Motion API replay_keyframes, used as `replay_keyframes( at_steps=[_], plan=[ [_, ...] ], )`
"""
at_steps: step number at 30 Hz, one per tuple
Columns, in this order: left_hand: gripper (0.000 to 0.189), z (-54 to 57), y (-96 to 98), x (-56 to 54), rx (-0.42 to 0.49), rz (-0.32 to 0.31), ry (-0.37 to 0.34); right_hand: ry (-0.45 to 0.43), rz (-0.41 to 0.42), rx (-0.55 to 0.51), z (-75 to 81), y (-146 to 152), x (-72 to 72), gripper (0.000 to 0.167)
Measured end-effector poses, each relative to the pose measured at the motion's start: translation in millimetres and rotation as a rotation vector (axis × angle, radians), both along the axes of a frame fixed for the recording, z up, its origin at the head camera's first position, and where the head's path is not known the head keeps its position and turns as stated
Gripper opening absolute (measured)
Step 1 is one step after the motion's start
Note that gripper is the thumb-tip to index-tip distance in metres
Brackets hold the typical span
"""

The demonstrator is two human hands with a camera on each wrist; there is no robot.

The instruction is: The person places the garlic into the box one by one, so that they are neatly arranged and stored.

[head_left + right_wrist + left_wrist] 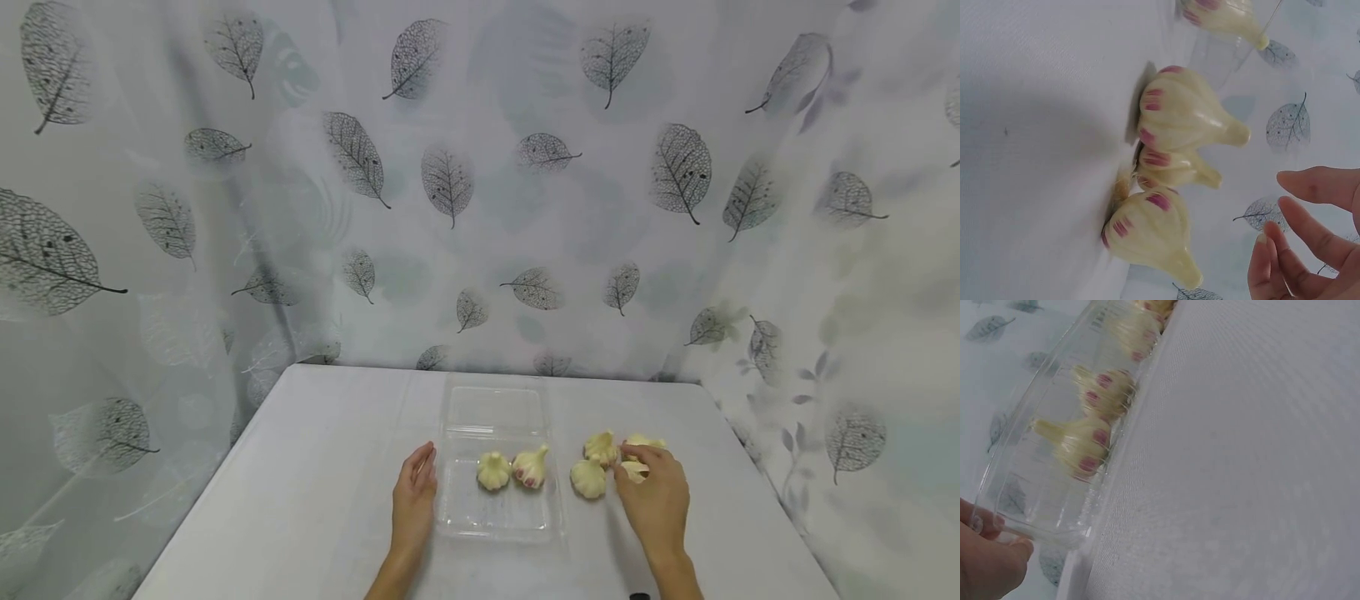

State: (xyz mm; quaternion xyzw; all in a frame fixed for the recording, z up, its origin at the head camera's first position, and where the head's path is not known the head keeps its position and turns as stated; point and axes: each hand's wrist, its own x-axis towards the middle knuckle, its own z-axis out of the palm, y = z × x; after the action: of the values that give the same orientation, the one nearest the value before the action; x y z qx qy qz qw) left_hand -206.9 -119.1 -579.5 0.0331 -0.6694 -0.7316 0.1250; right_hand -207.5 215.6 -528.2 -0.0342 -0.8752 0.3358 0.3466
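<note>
Two garlic bulbs, a round one point(493, 472) and a purple-streaked one point(530, 467), sit in a clear plastic box point(495, 527) whose lid point(495, 408) lies folded back. My left hand point(413, 498) is at the box's left side, its fingers close along the wall and rim; the left wrist view shows thumb and fingertips at the box corner. On the right, my right hand point(655, 497) hovers over loose garlic bulbs point(588, 479), partly covering some of them. In the right wrist view, its thumb and fingers are apart with nothing between them, near a large garlic bulb point(1150, 231).
A white table point(315, 467) carries everything. A curtain point(480, 225) printed with grey leaves hangs behind it and along both sides. The loose bulbs stand close together just right of the box. A small dark object point(639, 596) shows at the bottom edge.
</note>
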Motion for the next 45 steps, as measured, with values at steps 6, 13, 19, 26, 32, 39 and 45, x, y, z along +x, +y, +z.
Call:
replay_keyframes(
  at_steps=[6, 13, 19, 26, 32, 39, 45],
  plan=[
    [0.049, -1.3, -1.0, -0.4, 0.001, -0.005, -0.008, -0.129, -0.045, -0.028, 1.5, 10, 2.2, 0.035],
    [0.049, -1.2, -0.2, -0.2, 0.015, -0.007, -0.018, -0.249, -0.079, -0.036, -0.2, 21, 4.2, 0.044],
    [0.049, -2.7, 0.4, -0.6, 0.022, -0.014, -0.025, -0.311, -0.104, -0.054, -4.2, 34, 1.6, 0.049],
    [0.05, -6.2, 0.1, -2.2, 0.027, -0.016, -0.027, -0.466, -0.092, -0.064, -5.7, 50, -3.7, 0.057],
    [0.049, -4.5, 0.6, -0.7, 0.038, -0.021, -0.015, -0.505, -0.048, -0.062, -8.8, 55, -5.5, 0.057],
    [0.048, -2.8, 0.0, 0.1, 0.024, -0.018, -0.013, -0.4, -0.05, -0.055, -15.5, 57, -9.1, 0.041],
    [0.048, -1.1, 1.3, 1.3, 0.029, -0.015, -0.018, -0.347, -0.049, -0.054, -18.0, 59, -10.2, 0.028]
  ],
)
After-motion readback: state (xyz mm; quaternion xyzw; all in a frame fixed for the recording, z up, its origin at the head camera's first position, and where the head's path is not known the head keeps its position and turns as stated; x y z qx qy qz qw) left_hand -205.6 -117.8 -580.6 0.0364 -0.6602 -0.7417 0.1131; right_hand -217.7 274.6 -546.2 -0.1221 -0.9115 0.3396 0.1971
